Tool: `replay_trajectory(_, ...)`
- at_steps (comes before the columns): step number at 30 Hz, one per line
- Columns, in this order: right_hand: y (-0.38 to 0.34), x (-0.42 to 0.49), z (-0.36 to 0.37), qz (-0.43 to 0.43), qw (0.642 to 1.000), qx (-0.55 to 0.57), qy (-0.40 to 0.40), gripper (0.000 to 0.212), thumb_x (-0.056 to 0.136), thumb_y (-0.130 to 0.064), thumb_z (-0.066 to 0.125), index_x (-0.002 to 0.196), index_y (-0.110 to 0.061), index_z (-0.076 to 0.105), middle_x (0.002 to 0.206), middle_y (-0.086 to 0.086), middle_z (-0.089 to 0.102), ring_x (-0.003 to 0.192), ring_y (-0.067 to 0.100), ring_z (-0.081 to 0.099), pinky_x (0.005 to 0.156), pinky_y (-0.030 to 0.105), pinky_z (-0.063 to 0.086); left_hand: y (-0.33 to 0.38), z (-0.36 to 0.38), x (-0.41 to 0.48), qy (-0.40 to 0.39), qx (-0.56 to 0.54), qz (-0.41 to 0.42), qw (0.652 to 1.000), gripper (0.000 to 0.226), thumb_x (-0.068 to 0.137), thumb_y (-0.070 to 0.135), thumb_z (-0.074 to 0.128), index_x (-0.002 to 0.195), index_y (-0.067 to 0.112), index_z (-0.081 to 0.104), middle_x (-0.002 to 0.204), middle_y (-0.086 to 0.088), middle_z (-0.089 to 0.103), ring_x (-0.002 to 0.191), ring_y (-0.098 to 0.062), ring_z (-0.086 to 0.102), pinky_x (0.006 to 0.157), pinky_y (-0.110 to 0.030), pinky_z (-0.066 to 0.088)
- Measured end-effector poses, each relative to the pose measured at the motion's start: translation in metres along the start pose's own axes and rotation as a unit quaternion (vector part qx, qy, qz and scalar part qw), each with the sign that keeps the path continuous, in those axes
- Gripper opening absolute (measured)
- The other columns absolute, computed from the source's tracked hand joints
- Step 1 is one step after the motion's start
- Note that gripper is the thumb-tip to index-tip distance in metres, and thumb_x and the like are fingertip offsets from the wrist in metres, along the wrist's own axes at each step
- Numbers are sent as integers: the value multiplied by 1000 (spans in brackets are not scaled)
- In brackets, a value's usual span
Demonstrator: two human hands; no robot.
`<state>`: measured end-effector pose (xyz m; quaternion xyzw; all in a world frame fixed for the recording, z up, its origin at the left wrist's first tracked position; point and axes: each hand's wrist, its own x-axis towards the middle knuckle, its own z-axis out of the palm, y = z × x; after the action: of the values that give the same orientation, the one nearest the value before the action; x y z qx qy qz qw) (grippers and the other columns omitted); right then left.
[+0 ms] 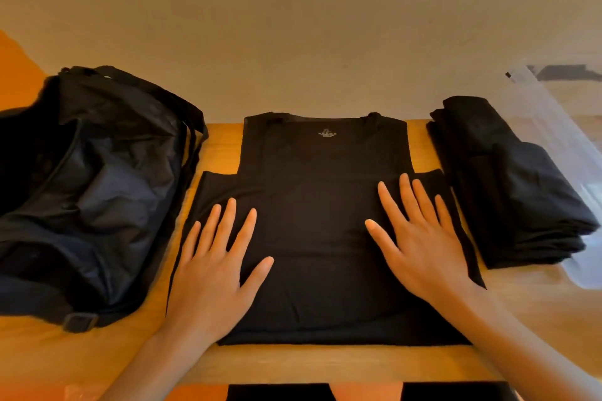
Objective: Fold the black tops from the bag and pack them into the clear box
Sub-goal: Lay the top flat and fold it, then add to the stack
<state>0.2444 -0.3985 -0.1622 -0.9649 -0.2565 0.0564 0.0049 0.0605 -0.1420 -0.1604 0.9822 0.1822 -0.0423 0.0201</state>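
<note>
Smoothing stage, by the look of it.

- Light wooden table [325, 365]: carries everything, set against a plain wall.
- Crumpled black fabric bag with strap and buckle [97, 189]: at the left, mouth slack. Whether more tops are inside cannot be told.
- Black sleeveless top [319, 238]: laid flat mid-table between bag and stack, neckline away from the person, hem near the front edge. A straight edge crosses it at armhole level; fold or seam, I cannot tell.
- Stack of folded black tops [508, 189]: at the right, just beside the clear plastic box [570, 127]. Only part of the box is in view, and contact between the two is unclear.
- Left hand [211, 277]: flat on the top's left half, fingers spread wide, gripping nothing.
- Right hand [420, 244]: the same on the right half, palm down, fingers splayed.
- Small pale printed label [326, 133]: inside the neck.

Judgement: one top is being flattened ahead of its folds, and nothing is visibly packed yet.

To do it well:
- Sweep both palms outward from the centre line so wrinkles leave at the side seams.
- Square the hem before lifting any edge.
- Fold the sides inward to match the width of the stack.
- Thin knit will likely slide on bare wood, so keep one palm anchoring while the other turns a side.
</note>
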Motion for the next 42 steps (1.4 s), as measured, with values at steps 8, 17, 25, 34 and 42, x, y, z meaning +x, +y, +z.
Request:
replay_trajectory(8, -2, -26, -7, -22, 999, 27, -19, 77, 93, -75, -2, 160, -40, -8, 170, 3, -12, 157, 23, -13, 128, 44, -2, 3, -8, -33, 26, -33, 1, 999, 77, 99, 74, 12, 162, 31, 25, 169, -4, 20, 156, -25, 18, 122, -44, 21)
replay_trajectory(17, 35, 49, -78, -32, 992, -115, -30, 38, 98, -26, 58, 136, -25, 55, 117, 3, 66, 130, 31, 49, 124, 55, 3, -42, -54, 77, 19, 15, 38, 999, 42, 103, 6, 48, 144, 16, 52, 137, -6, 55, 119, -33, 49, 98, -47, 39)
replay_trajectory(25, 52, 63, -81, -47, 988, -148, -16, 9, 97, -29, 63, 99, -23, 68, 99, -1, 66, 128, 28, 48, 122, 59, -12, -55, -61, 95, -4, 50, 47, 998, 19, 101, 17, 59, 120, 18, 59, 114, -4, 58, 107, -28, 58, 94, -45, 45)
replay_trajectory(34, 53, 62, -78, -37, 985, -167, -7, 10, 94, -21, 60, 86, -22, 66, 88, -1, 59, 126, 29, 47, 123, 58, -13, -47, -73, 98, -77, 127, -6, 989, 24, 104, 30, 53, 119, 12, 53, 122, -10, 51, 114, -30, 52, 94, -40, 43)
replay_trajectory(42, 59, 58, -91, -15, 984, -170, 52, 14, 94, -17, 60, 84, -20, 69, 86, -4, 64, 124, 30, 47, 123, 57, -11, -53, -98, 101, 17, -110, -35, 993, 10, 101, 14, 59, 103, 21, 53, 92, -2, 63, 84, -21, 62, 77, -43, 55)
